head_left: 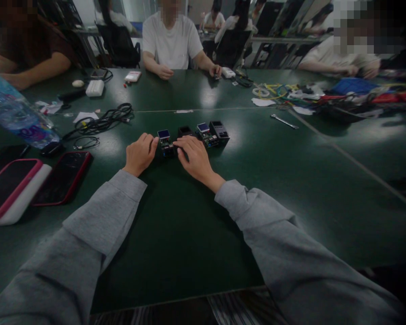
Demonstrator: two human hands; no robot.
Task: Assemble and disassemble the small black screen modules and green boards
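Observation:
My left hand and my right hand rest on the dark green table, both on a small electronic module with a blue screen. The left fingers curl against its left side. The right fingers press its right side and cover something dark beneath them. Just behind sit a black box, a second blue-screen module and a black case, side by side.
A tangle of black cable lies to the left, with a red-edged phone, a pink-edged tablet and a plastic bottle. A wrench and coloured wires lie to the right. Other people sit across the table.

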